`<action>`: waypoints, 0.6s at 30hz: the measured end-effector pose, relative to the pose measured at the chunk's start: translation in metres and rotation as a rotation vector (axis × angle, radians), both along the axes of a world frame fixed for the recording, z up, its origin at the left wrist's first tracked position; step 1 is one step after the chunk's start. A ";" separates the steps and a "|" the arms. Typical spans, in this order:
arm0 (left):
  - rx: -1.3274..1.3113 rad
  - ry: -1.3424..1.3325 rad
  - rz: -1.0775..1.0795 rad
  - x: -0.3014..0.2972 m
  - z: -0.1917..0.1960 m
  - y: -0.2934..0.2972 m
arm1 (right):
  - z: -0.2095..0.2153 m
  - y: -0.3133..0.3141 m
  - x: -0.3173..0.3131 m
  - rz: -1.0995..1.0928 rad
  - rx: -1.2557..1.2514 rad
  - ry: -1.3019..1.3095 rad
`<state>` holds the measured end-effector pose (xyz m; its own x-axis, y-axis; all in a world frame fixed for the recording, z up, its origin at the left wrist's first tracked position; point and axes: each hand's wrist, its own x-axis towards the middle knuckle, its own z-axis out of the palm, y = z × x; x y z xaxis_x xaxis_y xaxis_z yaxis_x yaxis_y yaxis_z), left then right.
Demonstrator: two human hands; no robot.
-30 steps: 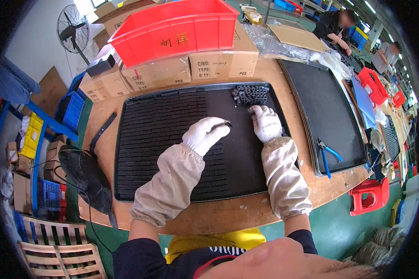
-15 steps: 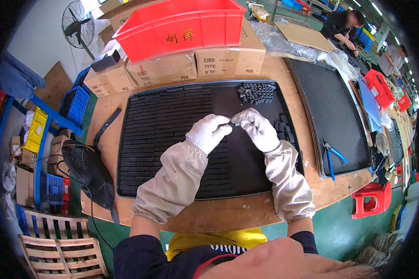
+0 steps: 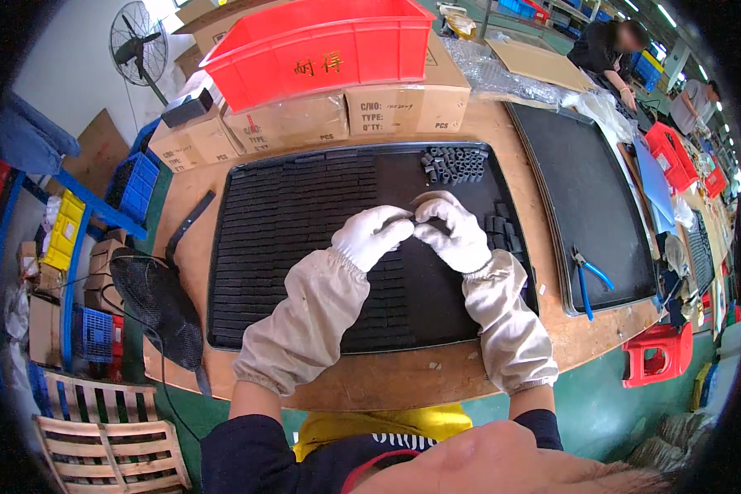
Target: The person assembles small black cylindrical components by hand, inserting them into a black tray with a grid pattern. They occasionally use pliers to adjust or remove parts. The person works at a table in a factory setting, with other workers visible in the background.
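Note:
Over the black tray, my left hand and my right hand meet, both in white gloves. The fingertips of each are pinched together and touch the other's. Whatever small dark piece lies between them is mostly hidden by the gloves. Close rows of flat black strips fill the tray's left and middle. Behind my right hand, at the tray's far right, short dark tubes stand bunched together. A smaller group of black pieces lies just right of that hand.
A red bin rests on cardboard boxes behind the tray. To the right, blue-handled pliers lie on another black tray. A black mesh bag sits at the table's left edge. A person works at the far right.
My hands have drawn closer together, fingertips now touching. The small piece that showed between them is now mostly covered. The tubes and strips in the tray look unchanged.

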<state>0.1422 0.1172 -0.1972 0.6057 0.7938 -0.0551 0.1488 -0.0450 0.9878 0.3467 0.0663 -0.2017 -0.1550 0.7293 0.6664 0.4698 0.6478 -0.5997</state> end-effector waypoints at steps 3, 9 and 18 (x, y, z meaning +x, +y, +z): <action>0.047 0.034 0.003 -0.001 -0.006 0.003 | -0.003 0.002 0.001 -0.008 0.000 -0.011; 0.951 0.293 0.289 -0.004 -0.019 0.017 | -0.003 -0.001 0.014 -0.397 -0.267 0.162; 1.199 0.541 0.200 -0.002 -0.024 0.002 | -0.014 0.012 0.058 -0.659 -0.106 0.223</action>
